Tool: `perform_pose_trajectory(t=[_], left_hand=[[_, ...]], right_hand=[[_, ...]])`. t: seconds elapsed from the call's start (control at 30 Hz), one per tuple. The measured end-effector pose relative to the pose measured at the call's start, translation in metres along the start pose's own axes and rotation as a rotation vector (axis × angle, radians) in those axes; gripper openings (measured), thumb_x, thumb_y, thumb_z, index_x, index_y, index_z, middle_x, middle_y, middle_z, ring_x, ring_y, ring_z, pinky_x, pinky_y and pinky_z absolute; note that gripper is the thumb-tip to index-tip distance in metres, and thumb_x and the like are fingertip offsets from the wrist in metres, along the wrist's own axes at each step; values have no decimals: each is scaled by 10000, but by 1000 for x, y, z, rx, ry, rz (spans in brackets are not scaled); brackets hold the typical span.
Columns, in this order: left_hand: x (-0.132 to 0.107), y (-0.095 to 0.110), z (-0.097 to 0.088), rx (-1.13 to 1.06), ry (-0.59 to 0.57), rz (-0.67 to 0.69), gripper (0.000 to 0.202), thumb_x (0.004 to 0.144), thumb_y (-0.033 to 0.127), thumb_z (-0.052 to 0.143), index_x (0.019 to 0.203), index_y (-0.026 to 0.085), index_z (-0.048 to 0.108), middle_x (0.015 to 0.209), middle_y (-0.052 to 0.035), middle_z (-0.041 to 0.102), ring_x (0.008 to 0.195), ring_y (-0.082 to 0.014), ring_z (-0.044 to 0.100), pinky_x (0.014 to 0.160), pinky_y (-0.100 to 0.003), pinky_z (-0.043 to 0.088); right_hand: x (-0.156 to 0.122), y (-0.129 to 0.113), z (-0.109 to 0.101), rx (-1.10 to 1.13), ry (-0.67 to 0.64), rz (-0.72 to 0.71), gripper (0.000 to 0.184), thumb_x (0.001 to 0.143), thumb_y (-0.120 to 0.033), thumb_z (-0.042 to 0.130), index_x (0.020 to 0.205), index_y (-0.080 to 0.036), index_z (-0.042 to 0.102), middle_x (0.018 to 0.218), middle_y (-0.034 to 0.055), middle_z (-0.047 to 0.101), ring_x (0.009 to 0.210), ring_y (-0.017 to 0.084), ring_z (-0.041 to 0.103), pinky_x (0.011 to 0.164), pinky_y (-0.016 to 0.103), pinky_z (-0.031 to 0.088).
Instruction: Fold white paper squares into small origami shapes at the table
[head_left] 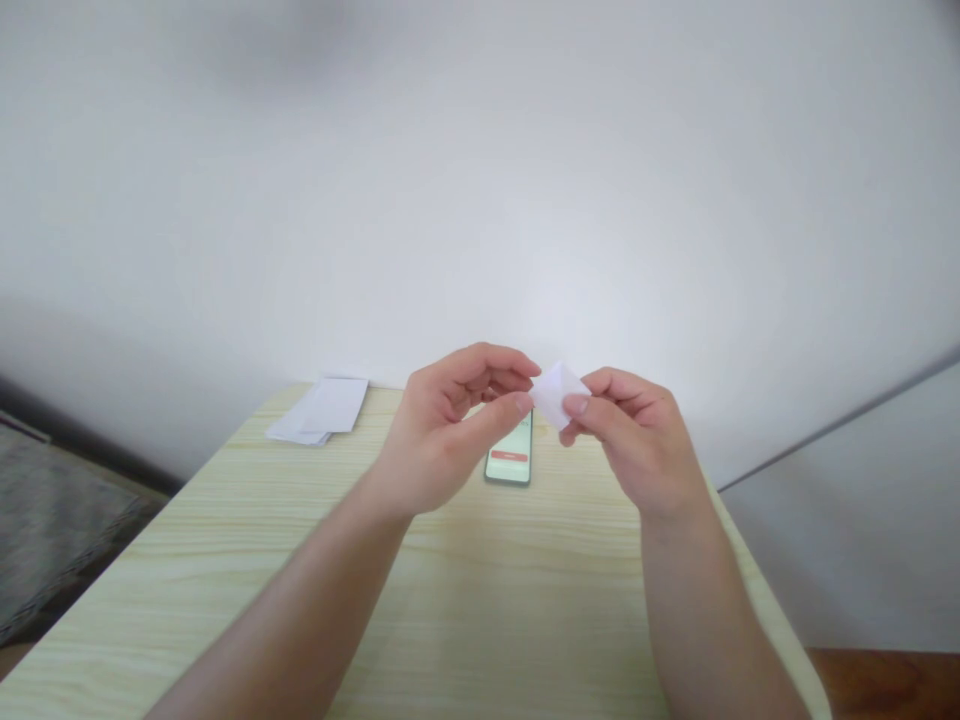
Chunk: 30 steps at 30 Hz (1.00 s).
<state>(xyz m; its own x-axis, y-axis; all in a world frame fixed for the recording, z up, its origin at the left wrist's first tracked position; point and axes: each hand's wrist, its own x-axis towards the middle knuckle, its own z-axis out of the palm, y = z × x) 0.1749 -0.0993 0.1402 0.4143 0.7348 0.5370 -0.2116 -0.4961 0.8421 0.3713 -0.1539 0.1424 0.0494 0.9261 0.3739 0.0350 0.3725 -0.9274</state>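
Observation:
A small folded piece of white paper (556,392) is held up above the light wooden table (480,600). My left hand (450,425) pinches its left edge between thumb and fingertips. My right hand (630,440) pinches its right side with thumb and forefinger. Both hands hover above a phone (510,460) that lies flat on the table with its screen lit, partly hidden behind my left thumb.
A small stack of white paper sheets (322,410) lies at the table's far left corner. A white wall rises right behind the table. A grey textured surface (52,530) sits low at the left, and wooden floor (885,685) shows at the lower right.

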Motion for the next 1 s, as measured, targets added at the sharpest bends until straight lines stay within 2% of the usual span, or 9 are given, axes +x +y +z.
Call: perform_pose_trajectory(t=[0.17, 0.3, 0.43, 0.67, 0.87, 1.0], left_hand=[[3, 1, -1, -11, -95, -131, 153, 910, 321, 724, 938, 173, 744, 894, -84, 746, 844, -221, 705, 722, -359, 591], [2, 6, 0, 28, -115, -130, 177, 926, 350, 704, 955, 179, 739, 923, -87, 756, 852, -221, 702, 700, -345, 588], [1, 11, 0, 178, -145, -111, 199, 947, 367, 669, 921, 183, 741, 845, -64, 740, 792, -190, 669, 652, -303, 547], [0, 16, 1, 370, -141, -69, 172, 944, 328, 650, 866, 193, 724, 772, -22, 706, 709, -147, 609, 617, -268, 481], [0, 17, 4, 415, -112, -50, 129, 926, 280, 648, 856, 190, 708, 788, -18, 703, 733, -149, 613, 658, -275, 492], [1, 14, 4, 360, -81, -55, 108, 925, 271, 655, 880, 191, 711, 798, -20, 705, 734, -148, 612, 643, -270, 488]], right_hand=[[-2, -5, 5, -116, -7, -57, 122, 902, -314, 750, 843, -208, 732, 744, 3, 722, 712, 155, 658, 685, 307, 546], [-4, -5, 7, -153, -17, -69, 155, 906, -354, 748, 875, -204, 725, 802, 16, 724, 759, 167, 656, 709, 321, 533], [-4, -3, 9, -192, -14, -84, 157, 916, -368, 731, 913, -210, 729, 860, 28, 742, 790, 180, 666, 715, 332, 531], [-5, -6, 13, -255, 17, -105, 142, 932, -345, 704, 875, -216, 723, 824, 21, 737, 751, 175, 657, 668, 317, 511], [-6, -8, 13, -272, 29, -89, 149, 935, -355, 705, 895, -218, 746, 818, 19, 734, 756, 169, 656, 629, 288, 511], [-4, -6, 12, -219, 51, -96, 162, 910, -358, 744, 832, -218, 731, 773, 5, 718, 728, 154, 645, 654, 286, 517]])
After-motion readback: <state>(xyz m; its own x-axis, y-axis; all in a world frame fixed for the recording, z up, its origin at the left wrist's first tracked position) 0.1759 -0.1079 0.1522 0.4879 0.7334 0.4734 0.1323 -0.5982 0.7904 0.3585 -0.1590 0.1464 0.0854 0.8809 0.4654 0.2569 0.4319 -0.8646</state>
